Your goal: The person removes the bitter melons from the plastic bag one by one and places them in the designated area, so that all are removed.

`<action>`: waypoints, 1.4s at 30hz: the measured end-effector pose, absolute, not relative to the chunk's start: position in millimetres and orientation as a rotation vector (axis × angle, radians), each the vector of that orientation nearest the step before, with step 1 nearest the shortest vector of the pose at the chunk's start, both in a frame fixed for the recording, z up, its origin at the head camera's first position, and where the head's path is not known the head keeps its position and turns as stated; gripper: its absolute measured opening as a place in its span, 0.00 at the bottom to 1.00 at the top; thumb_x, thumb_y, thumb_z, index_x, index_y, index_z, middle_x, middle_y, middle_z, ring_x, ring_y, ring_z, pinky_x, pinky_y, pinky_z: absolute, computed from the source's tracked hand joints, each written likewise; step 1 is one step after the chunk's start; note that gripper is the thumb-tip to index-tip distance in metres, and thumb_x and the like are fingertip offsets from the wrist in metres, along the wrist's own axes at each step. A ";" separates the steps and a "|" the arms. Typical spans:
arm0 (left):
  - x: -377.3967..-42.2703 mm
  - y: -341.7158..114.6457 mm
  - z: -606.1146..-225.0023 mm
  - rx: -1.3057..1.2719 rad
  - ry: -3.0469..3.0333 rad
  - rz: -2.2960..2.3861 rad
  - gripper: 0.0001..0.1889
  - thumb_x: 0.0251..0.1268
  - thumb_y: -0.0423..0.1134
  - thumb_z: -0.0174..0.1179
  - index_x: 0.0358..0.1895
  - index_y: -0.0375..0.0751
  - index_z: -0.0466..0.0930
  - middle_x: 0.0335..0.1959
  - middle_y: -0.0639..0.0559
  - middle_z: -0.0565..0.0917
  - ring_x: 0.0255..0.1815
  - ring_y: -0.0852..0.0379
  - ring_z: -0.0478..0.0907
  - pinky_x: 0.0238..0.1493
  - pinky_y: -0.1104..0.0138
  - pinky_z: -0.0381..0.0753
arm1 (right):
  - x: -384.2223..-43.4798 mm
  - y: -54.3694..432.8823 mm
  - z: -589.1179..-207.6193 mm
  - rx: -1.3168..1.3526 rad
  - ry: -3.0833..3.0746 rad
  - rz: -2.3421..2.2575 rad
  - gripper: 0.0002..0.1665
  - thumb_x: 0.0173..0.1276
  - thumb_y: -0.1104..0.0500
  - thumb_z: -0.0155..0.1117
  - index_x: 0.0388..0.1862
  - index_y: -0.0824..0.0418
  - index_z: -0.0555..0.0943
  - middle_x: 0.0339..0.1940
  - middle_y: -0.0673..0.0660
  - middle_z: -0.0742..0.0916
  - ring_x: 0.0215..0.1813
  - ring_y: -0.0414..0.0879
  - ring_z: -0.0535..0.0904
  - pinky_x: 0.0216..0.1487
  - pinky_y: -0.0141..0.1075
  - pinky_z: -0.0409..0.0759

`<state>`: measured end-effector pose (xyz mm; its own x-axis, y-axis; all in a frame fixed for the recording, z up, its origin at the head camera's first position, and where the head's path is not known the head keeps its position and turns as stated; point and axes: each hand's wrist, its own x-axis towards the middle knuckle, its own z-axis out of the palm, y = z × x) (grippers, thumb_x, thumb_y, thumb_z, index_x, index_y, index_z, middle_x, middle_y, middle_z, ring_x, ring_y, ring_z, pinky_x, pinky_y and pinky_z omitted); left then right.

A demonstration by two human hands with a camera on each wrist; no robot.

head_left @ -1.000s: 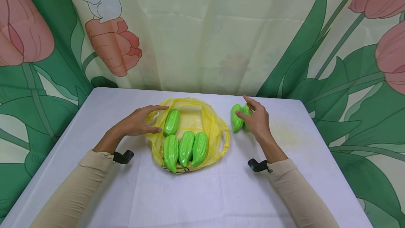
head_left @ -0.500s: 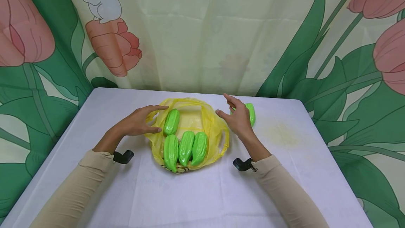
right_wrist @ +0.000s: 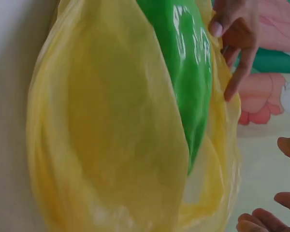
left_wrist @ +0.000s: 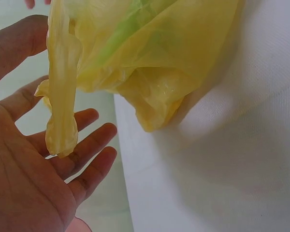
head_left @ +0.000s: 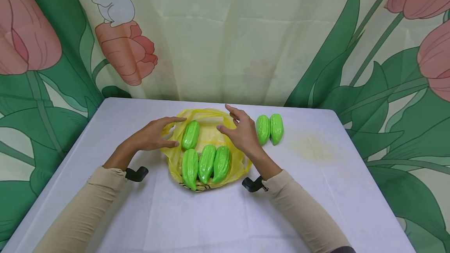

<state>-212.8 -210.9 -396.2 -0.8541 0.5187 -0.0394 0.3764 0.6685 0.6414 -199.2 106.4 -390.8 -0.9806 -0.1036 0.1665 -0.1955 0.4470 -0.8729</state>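
Observation:
A yellow plastic bag [head_left: 202, 113] stands on the table with its mouth spread wide. Several glossy green ridged gourds [head_left: 207, 164], like bitter melons, lie inside. At the bag's left rim is my left hand [head_left: 152, 134], thumb and fingers apart. The left wrist view has a bag handle [left_wrist: 63, 106] hanging in front of its straight fingers [left_wrist: 99, 169]; whether they touch it I cannot tell. My right hand [head_left: 242, 132] hovers over the bag's right side, thumb and fingers spread and holding nothing. One gourd [right_wrist: 186, 72] fills much of the bag's opening in the right wrist view.
Two more green gourds [head_left: 276, 129] lie side by side on the white-covered table [head_left: 197, 221], right of the bag and behind my right hand. A curtain [head_left: 218, 50] printed with tulips and a rabbit hangs along the table's far edge.
My right hand has moved left, from over the two loose gourds to the bag's right side, carrying nothing. The left hand has stayed at the left rim, and the gourds lie as before.

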 end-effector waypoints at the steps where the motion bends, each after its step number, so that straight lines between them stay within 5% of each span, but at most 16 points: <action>1: -212.9 -210.6 -396.2 0.726 2.665 0.951 0.43 0.65 0.43 0.75 0.82 0.51 0.66 0.81 0.36 0.67 0.83 0.32 0.61 0.80 0.33 0.61 | -198.5 102.7 -390.9 0.275 -2.601 1.585 0.43 0.68 0.58 0.78 0.80 0.52 0.73 0.78 0.56 0.77 0.80 0.55 0.73 0.80 0.45 0.73; 30: -217.4 -211.4 -400.0 0.705 2.665 0.932 0.43 0.66 0.44 0.75 0.82 0.52 0.65 0.82 0.37 0.66 0.84 0.31 0.59 0.79 0.31 0.60 | -200.7 25.6 -406.5 0.340 -2.760 1.644 0.45 0.66 0.59 0.80 0.80 0.58 0.73 0.77 0.62 0.77 0.77 0.61 0.76 0.75 0.51 0.79; 42: -219.0 -214.3 -402.1 0.702 2.656 0.940 0.43 0.66 0.42 0.75 0.83 0.51 0.65 0.83 0.39 0.66 0.85 0.33 0.59 0.80 0.32 0.60 | -209.2 15.2 -419.8 0.287 -2.939 1.403 0.48 0.64 0.52 0.83 0.80 0.57 0.72 0.77 0.59 0.79 0.73 0.57 0.79 0.70 0.48 0.82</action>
<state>-219.0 -214.3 -402.1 -0.8564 0.5127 -0.0613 0.3600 0.6780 0.6408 -209.2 15.2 -419.8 -0.9765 -0.2119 -0.0399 -0.1022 0.6179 -0.7796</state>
